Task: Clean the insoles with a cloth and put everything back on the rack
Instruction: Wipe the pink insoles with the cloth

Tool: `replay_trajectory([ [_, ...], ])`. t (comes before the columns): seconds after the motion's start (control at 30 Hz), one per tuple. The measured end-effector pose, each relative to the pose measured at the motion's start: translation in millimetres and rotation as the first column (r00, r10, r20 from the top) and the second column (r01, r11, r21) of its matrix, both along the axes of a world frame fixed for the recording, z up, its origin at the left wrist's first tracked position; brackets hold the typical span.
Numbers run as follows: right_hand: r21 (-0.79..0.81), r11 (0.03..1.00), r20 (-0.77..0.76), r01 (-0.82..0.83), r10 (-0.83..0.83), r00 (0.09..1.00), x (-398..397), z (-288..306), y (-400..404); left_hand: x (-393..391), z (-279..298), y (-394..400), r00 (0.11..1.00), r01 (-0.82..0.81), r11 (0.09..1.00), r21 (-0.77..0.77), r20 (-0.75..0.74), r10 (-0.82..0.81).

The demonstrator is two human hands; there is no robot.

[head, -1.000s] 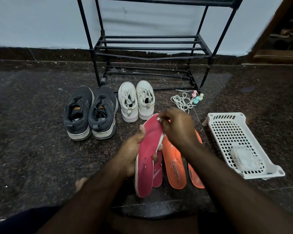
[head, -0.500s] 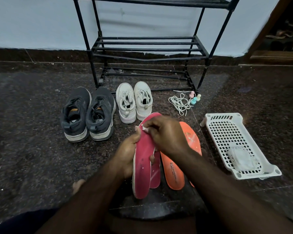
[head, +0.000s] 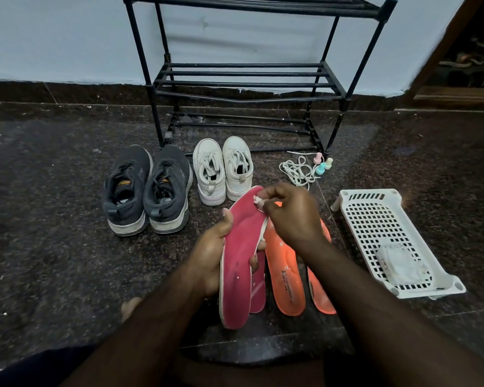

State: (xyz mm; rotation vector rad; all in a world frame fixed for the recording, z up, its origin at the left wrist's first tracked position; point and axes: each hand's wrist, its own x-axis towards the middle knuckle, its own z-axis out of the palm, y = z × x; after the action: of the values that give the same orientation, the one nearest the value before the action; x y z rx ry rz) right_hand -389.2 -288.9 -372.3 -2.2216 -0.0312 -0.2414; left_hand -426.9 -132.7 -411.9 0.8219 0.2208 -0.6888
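Observation:
My left hand (head: pixel 210 258) grips a pink insole (head: pixel 239 261) by its middle, tilted up off the floor. My right hand (head: pixel 288 216) pinches a small white cloth (head: pixel 259 202) against the insole's toe end. A second pink insole (head: pixel 259 291) lies partly hidden behind the held one. Two orange insoles (head: pixel 285 277) lie on the floor just to the right, under my right forearm. The black metal rack (head: pixel 246 79) stands against the wall beyond.
Dark grey sneakers (head: pixel 148 188) and white sneakers (head: pixel 222 169) stand in front of the rack. Loose white laces (head: pixel 296 171) and small pastel bottles (head: pixel 323 164) lie near its right leg. A white plastic basket (head: pixel 375 219) with a white packet lies at the right.
My right hand with the cloth has slid along the pink insole toward its toe end. My left hand keeps its grip.

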Motion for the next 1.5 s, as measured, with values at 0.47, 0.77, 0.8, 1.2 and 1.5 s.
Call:
replay_trajectory([
  [0.47,-0.293,0.956,0.135,-0.02,0.062,0.989,1,2,5,-4,5,-8,0.998,-0.043,0.999,0.009,-0.054,0.043],
  [0.77,-0.316,0.944,0.067,-0.1,0.128,0.99,-10,7,23,2,-4,-11,0.991,-0.115,0.989,-0.095,-0.086,0.107],
  [0.8,-0.335,0.934,0.043,-0.123,0.145,0.988,-13,5,27,2,-4,-11,0.988,-0.129,0.985,-0.112,-0.098,0.119],
  [1.2,-0.337,0.898,-0.122,-0.283,0.256,0.959,-38,2,48,5,2,2,0.953,-0.285,0.95,-0.132,-0.141,0.266],
  [1.5,-0.274,0.926,-0.123,-0.261,0.236,0.964,-40,4,51,4,7,4,0.937,-0.333,0.938,-0.098,-0.144,0.318],
])
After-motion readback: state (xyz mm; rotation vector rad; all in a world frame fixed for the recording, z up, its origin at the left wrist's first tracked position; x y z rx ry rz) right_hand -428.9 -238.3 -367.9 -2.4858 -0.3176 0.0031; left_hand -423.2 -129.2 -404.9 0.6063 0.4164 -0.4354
